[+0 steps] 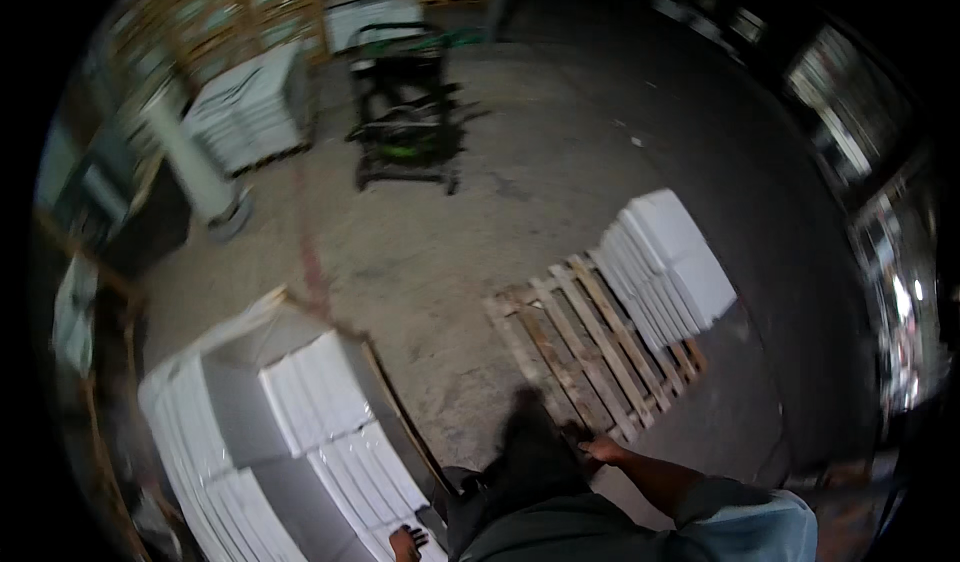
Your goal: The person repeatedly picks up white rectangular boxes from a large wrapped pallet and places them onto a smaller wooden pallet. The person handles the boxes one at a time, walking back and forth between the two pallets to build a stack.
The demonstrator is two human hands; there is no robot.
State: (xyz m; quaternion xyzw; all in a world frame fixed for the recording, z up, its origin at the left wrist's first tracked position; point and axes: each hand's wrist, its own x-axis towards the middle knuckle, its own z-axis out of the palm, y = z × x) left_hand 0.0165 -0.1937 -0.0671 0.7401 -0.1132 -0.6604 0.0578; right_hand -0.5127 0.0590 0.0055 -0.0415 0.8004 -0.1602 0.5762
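At the bottom edge my left hand point(407, 542) reaches over the near corner of a large crate of flat white packs point(365, 477). Its dark-looking fingers are apart, and nothing shows in them; whether they touch the packs I cannot tell. My right hand point(598, 449) hangs in front of my body, near the close end of a wooden pallet point(575, 347). Its fingers are blurred and partly dark, seemingly spread, with no object visible in them. A stack of white slab-like packs point(665, 272) stands on the pallet's right end.
A black wheeled cart point(400, 112) stands farther off on the concrete floor point(390, 242). Left of it are a stack of white packs point(250, 107) and a leaning pale column point(190, 162). Wooden crates point(230, 7) line the back. Glossy stacked goods point(895, 292) run along the right.
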